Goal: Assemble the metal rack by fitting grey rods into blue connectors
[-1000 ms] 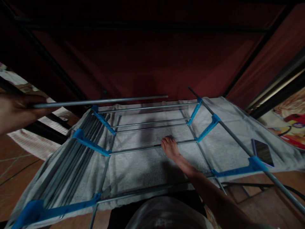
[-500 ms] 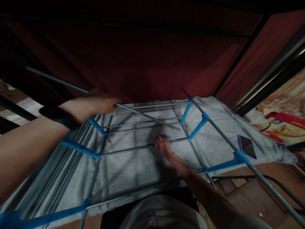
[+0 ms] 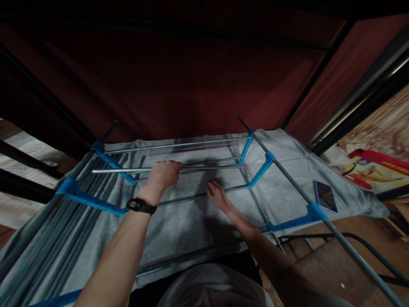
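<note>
My left hand (image 3: 163,175), with a black band on the wrist, is closed around a loose grey metal tube (image 3: 110,171). That tube lies roughly level across the upper part of a rack frame made of metal tubes and blue plastic brackets (image 3: 261,171). My right hand (image 3: 219,197) is lower and nearer the middle, its fingers curled over a fixed crossbar (image 3: 187,199) of the frame. Its fingertips are partly hidden. Another crossbar (image 3: 179,145) runs along the far side between the blue end brackets.
Several spare tubes (image 3: 68,226) lie side by side on the left. A grey cloth (image 3: 297,170) spreads beneath the frame. A phone (image 3: 326,196) rests on the cloth at the right, near a red and yellow package (image 3: 377,168). A dark red panel (image 3: 191,85) stands behind.
My left hand has moved right and down, and the tube has swung from a steep slant to nearly level. My right hand stays at the crossbar.
</note>
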The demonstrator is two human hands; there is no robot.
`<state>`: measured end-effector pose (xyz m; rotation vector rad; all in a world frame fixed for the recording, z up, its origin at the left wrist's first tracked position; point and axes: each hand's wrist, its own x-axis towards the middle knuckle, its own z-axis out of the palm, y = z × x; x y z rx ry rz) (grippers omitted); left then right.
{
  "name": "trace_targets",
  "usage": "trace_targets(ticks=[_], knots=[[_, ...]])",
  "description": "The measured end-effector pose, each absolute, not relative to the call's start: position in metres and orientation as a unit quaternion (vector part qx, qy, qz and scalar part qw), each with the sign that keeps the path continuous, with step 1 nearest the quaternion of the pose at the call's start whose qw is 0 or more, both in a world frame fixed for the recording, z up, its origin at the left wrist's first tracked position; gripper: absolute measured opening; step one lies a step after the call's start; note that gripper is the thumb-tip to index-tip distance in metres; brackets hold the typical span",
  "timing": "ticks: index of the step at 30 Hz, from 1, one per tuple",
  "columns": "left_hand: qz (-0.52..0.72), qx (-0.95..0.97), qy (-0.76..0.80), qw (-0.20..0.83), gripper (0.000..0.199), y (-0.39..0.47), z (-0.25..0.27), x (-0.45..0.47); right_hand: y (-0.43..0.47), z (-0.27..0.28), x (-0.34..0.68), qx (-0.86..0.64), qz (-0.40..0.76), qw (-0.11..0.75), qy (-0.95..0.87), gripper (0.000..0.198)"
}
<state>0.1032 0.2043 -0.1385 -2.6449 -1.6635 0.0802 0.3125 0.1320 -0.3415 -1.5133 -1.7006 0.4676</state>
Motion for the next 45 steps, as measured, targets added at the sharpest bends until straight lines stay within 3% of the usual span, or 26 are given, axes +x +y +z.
trace_targets(ticks=[6, 9, 11, 14, 21, 27, 35, 40, 45], knots=[[0.035, -0.832, -0.554, -0.019, 0.041, 0.174, -0.196, 0.074, 0.141, -0.337, 0.327, -0.565, 0.401, 0.54, -0.478, 0.018], [0.025, -0.841, -0.54, -0.021, 0.042, 0.165, -0.222, 0.066, 0.138, -0.33, 0.333, -0.503, 0.514, 0.588, -0.371, 0.022], [0.009, -0.847, -0.53, -0.024, 0.042, 0.163, -0.235, 0.064, 0.135, -0.326, 0.337, -0.449, 0.567, 0.625, -0.293, 0.027], [-0.01, -0.854, -0.519, -0.026, 0.04, 0.162, -0.251, 0.062, 0.13, -0.326, 0.346, -0.386, 0.611, 0.667, -0.184, 0.017], [-0.067, -0.861, -0.503, -0.039, 0.035, 0.167, -0.27, 0.062, 0.129, -0.33, 0.356, -0.363, 0.647, 0.663, -0.102, 0.008], [-0.275, -0.789, -0.536, -0.125, 0.026, 0.167, -0.282, 0.057, 0.137, -0.331, 0.357, -0.401, 0.624, 0.666, -0.083, 0.004], [-0.511, -0.552, -0.643, -0.144, 0.035, 0.141, -0.294, 0.036, 0.144, -0.331, 0.36, -0.405, 0.632, 0.658, -0.053, 0.008], [-0.706, -0.227, -0.599, -0.301, 0.028, 0.15, -0.304, 0.018, 0.141, -0.325, 0.361, -0.399, 0.637, 0.657, -0.058, 0.011], [-0.715, -0.054, -0.491, -0.494, 0.018, 0.173, -0.295, -0.001, 0.144, -0.321, 0.364, -0.408, 0.639, 0.649, -0.07, 0.01]])
